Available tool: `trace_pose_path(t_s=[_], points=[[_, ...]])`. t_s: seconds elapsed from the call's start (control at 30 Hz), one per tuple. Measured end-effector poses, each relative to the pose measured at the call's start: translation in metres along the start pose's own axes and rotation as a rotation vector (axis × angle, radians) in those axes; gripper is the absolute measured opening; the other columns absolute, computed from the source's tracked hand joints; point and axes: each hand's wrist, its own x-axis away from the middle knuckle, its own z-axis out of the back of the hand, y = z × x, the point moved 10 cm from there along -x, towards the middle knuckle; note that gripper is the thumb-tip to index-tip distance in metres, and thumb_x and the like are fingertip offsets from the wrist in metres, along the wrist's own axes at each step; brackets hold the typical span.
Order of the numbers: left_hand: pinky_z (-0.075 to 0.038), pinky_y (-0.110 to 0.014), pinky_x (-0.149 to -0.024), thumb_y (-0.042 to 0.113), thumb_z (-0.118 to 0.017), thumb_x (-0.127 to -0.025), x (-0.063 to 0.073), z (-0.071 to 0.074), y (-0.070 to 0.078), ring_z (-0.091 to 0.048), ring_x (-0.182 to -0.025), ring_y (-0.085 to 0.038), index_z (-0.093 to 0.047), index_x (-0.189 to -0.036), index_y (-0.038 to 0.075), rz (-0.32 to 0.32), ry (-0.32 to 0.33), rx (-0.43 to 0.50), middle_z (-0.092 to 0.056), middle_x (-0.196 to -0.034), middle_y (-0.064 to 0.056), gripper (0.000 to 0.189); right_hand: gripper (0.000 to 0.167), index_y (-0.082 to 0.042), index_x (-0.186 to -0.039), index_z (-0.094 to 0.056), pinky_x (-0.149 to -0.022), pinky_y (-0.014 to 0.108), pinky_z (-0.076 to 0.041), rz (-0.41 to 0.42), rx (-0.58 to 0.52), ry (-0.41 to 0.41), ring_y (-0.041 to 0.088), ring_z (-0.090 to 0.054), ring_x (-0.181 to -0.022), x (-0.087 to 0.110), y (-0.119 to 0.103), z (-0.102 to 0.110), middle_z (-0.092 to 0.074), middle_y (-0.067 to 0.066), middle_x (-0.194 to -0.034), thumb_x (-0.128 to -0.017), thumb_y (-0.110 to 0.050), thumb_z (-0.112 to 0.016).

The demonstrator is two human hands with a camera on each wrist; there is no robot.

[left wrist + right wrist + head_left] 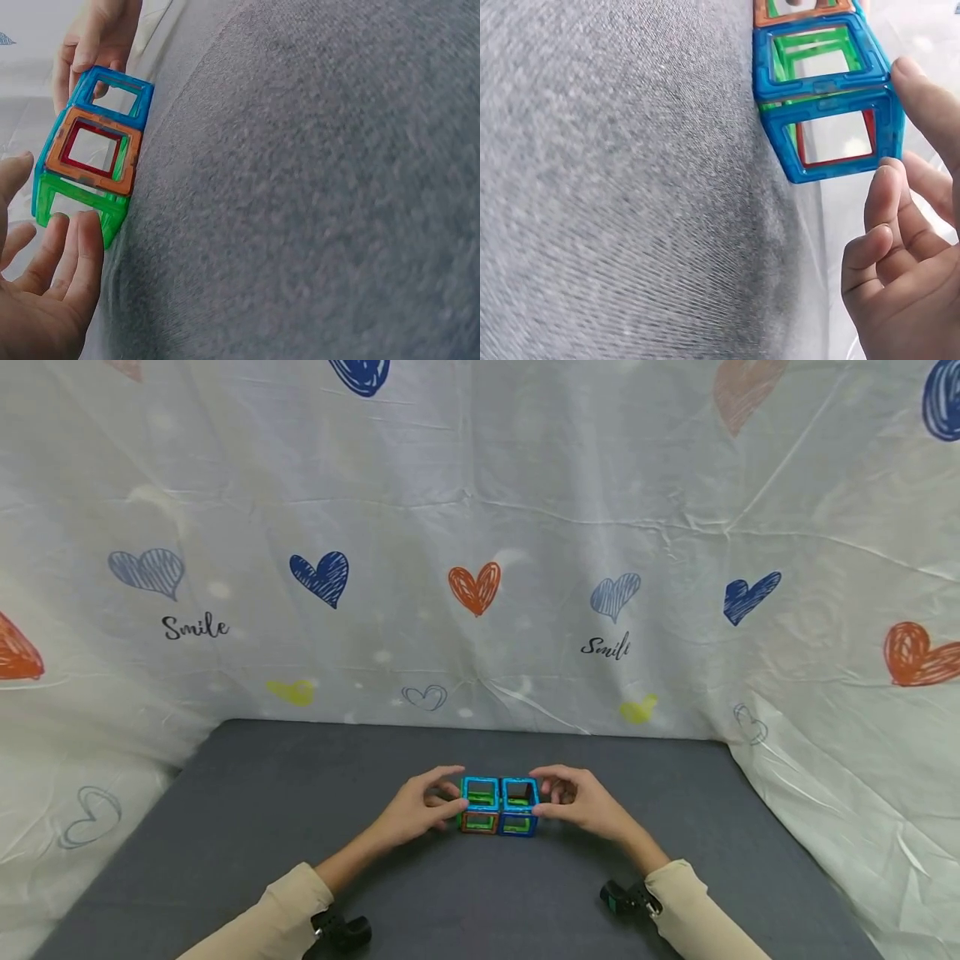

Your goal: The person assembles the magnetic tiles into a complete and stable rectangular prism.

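Two joined cubes of magnetic tiles [499, 810] stand side by side on the table between my hands. Their tops are light blue; an orange tile [94, 180] and a blue tile [821, 94] face me. A green tile [112, 217] forms the left end, and another blue tile [780, 139] the right end. My left hand [416, 806] touches that green end with extended fingertips, its thumb spread apart. At the opposite end, my right hand [581, 802] pinches the blue edges between thumb and fingertips. Red tiles show through the open frames; the far side is mostly hidden.
The table [480, 902] has a dark grey cloth top. Behind it and along both sides hangs a white curtain [540, 460] printed with hearts. Black wrist cameras [348, 933] sit at both cuffs, close above the cloth.
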Motion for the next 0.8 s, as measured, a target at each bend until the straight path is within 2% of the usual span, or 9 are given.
trace_pose_path(t_s=[0.17,0.23,0.4,0.47,0.8], points=[[-0.059,-0.037,-0.067,0.014,-0.071,-0.098,0.0,-0.003,0.0,-0.072,-0.089,-0.031,-0.05,-0.146,-0.003,-0.008,0.003,-0.009,-0.062,-0.112,-0.016,0.055,0.045,0.001,-0.131,-0.063,-0.057,0.027,-0.046,-0.008,-0.022,0.016,0.024,-0.054,-0.068,0.001,0.001,-0.001,-0.062,0.021,-0.099,-0.089,0.0,-0.079],[-0.059,-0.037,-0.067,0.013,-0.072,-0.098,0.0,-0.004,0.001,-0.072,-0.089,-0.032,-0.05,-0.145,-0.003,-0.01,0.005,-0.005,-0.062,-0.111,-0.016,0.055,0.044,0.005,-0.13,-0.063,-0.057,0.027,-0.046,-0.015,-0.033,0.02,0.025,-0.053,-0.067,0.001,-0.008,-0.002,-0.062,0.025,-0.099,-0.088,0.002,-0.078],[-0.059,-0.038,-0.067,0.011,-0.072,-0.097,0.0,-0.004,0.003,-0.072,-0.087,-0.033,-0.05,-0.144,-0.004,-0.018,0.006,-0.009,-0.062,-0.109,-0.015,0.054,0.042,0.0,-0.129,-0.065,-0.058,0.027,-0.047,-0.026,-0.045,0.024,0.023,-0.054,-0.067,0.002,-0.006,-0.003,-0.061,0.022,-0.099,-0.089,-0.003,-0.079],[-0.059,-0.038,-0.067,0.011,-0.072,-0.097,0.0,-0.004,0.002,-0.072,-0.086,-0.033,-0.051,-0.144,-0.004,-0.016,0.008,-0.009,-0.062,-0.108,-0.015,0.054,0.042,-0.004,-0.129,-0.066,-0.058,0.028,-0.048,-0.029,-0.046,0.027,0.021,-0.055,-0.068,0.002,0.005,-0.003,-0.062,0.02,-0.099,-0.09,-0.006,-0.08],[-0.059,-0.039,-0.065,0.011,-0.072,-0.097,-0.003,-0.004,0.002,-0.072,-0.083,-0.033,-0.05,-0.144,-0.005,-0.015,0.003,0.005,-0.063,-0.107,-0.014,0.054,0.042,-0.005,-0.128,-0.067,-0.058,0.028,-0.048,-0.023,-0.06,0.037,0.02,-0.056,-0.069,0.002,0.007,-0.002,-0.061,0.022,-0.101,-0.089,-0.005,-0.08]])
